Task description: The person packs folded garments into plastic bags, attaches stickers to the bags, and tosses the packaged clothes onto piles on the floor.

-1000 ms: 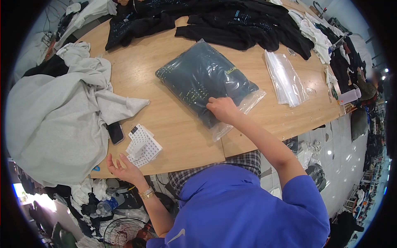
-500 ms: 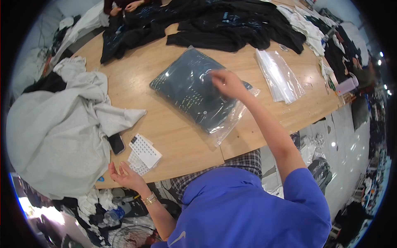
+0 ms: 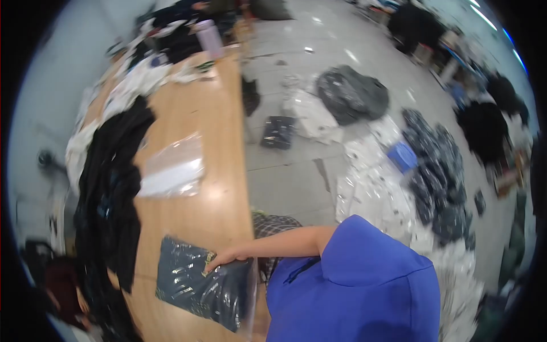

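Note:
My right hand (image 3: 225, 259) reaches out to the left, its fingers curled onto a dark folded garment in a clear plastic bag (image 3: 194, 285). The bag is shiny, with small pale print on the cloth and a loose clear flap on the side toward my body. Whether the bag rests on the wooden table (image 3: 222, 142) or is slightly raised, I cannot tell. My left hand is outside the view. Beyond the bag, clear empty plastic bags (image 3: 176, 171) lie stacked on the table.
Black garments (image 3: 111, 199) run along the table's far side, near another person (image 3: 65, 290). A pale purple bottle (image 3: 209, 39) stands at the table's end. On the floor are bagged garments (image 3: 433, 176), white plastic bags (image 3: 376, 188), a dark packet (image 3: 278, 132) and a blue round object (image 3: 402, 157).
The view has swung right, bringing the floor and its bags into sight. My right hand has closed on the bagged garment. My left hand, the grey cloth and the phone have left the view.

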Demonstrator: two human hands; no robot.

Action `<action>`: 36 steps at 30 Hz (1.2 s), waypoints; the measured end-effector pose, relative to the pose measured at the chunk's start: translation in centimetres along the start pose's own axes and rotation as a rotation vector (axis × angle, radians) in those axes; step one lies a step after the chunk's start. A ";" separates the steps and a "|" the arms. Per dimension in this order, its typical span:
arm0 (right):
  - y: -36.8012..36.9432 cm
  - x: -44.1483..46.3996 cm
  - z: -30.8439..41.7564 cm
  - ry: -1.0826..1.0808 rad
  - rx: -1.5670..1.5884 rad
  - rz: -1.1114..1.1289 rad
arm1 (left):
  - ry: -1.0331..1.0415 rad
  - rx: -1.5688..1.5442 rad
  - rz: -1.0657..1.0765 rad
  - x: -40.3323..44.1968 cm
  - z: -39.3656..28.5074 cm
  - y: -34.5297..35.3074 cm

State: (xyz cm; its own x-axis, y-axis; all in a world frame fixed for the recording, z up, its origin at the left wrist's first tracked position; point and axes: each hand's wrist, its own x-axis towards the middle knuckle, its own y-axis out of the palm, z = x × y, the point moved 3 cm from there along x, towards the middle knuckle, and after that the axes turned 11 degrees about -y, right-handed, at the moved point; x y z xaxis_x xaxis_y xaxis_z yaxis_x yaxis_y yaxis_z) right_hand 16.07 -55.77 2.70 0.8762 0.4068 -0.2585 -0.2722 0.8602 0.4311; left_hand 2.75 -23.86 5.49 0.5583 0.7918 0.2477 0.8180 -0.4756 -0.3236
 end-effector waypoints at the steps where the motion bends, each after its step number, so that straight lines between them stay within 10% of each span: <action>1: -0.7 -1.0 -0.6 0.106 0.109 0.017 | -0.010 0.010 0.099 0.2 0.0 1.9; 8: -4.0 -9.6 6.8 -0.075 0.265 -0.229 | 0.265 0.483 0.626 -2.6 1.8 14.7; 11: -7.9 -14.1 10.9 -0.384 0.152 -0.526 | 0.599 1.012 0.258 -7.7 -1.7 14.8; 19: -20.1 -42.0 20.8 -0.999 0.050 -1.561 | 0.292 0.821 0.608 -6.3 -2.7 14.9; 26: -36.8 -77.4 23.9 -1.901 -0.086 -1.582 | 0.325 0.840 0.434 -6.6 -1.9 14.3; 29: -38.6 -74.9 24.3 -2.045 -0.162 -1.435 | 0.336 0.808 0.397 -6.6 -2.2 13.7; 33: -33.9 -56.5 21.4 -1.729 -0.372 -1.491 | 0.457 0.737 0.460 -6.8 -1.9 14.2; 35: -31.6 -44.0 18.8 -1.830 -0.142 -1.011 | 0.506 0.735 0.452 -6.4 -1.8 14.3; 36: -21.4 -36.1 21.2 -1.452 -0.656 -1.760 | 0.455 0.775 0.485 -6.7 -2.9 14.4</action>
State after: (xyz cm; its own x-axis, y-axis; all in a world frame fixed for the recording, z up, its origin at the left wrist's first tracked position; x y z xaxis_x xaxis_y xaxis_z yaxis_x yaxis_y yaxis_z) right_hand -1.30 -95.44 21.16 -0.1458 -0.6708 0.7272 0.9603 0.0808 0.2671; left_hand 11.19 -37.14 1.82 0.9373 0.2823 0.2042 0.2655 -0.1993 -0.9433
